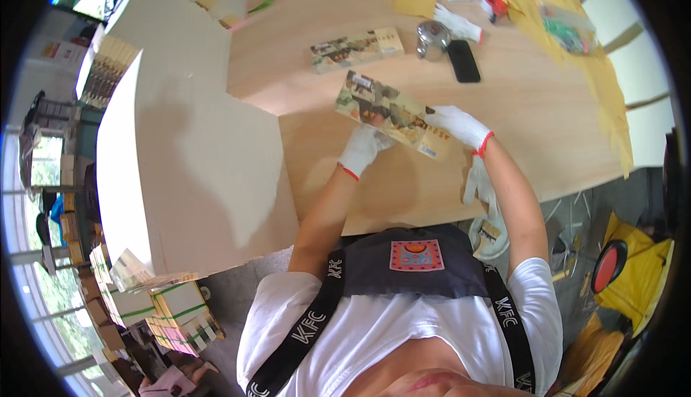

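Observation:
A long, flat cardboard box (389, 113) with a cream, green and brown printed face is held tilted above the wooden table. My left hand (361, 149), in a white knit glove with a red cuff, supports its near edge, its fingers partly hidden beneath the box. At the box's right end, my right hand (459, 127), gloved the same way, grips the edge with the thumb side on top. Beyond them, a similar printed box (358, 50) lies on the table, touched by neither hand.
White cardboard panels (209, 167) stand at the left. A phone (463, 61), a round silver-lidded jar (433, 37) and a white glove (458, 23) lie at the far side. Yellow sheeting (601, 87) covers the right edge. Another glove (484, 188) hangs over the near edge.

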### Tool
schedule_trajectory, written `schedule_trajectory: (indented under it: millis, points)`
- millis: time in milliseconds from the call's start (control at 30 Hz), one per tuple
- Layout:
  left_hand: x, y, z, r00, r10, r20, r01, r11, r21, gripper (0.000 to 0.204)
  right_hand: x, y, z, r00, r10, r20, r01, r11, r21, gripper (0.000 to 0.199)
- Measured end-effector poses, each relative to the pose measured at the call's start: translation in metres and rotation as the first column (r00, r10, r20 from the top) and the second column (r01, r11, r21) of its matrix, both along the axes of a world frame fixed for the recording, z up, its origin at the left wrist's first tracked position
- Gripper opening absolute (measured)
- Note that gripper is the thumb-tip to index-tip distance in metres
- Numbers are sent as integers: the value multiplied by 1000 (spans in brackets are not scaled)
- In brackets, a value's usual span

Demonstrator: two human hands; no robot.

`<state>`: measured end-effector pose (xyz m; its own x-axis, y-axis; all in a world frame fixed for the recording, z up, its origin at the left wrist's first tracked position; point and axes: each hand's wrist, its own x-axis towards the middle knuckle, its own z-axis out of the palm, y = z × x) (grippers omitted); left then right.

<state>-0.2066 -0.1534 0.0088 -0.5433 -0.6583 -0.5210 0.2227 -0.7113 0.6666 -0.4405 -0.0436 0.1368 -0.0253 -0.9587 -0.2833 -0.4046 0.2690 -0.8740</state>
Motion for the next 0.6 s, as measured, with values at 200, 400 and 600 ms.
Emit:
schedule_trajectory:
  millis: [200, 400, 600]
  points:
    - [-27, -29, 33, 984, 162, 74, -169, 981, 97, 26, -19, -90, 24, 890, 218, -401, -187, 975, 116, 48]
    - [-54, -94, 24, 908, 416, -51, -401, 898, 179, 23, -22, -214, 27, 699, 173, -694, -312, 947, -79, 32]
    - [-66, -153, 8, 924, 367, 106, -378, 919, 115, 29, -25, -309, -24, 483, 244, -841, -391, 919, 43, 38]
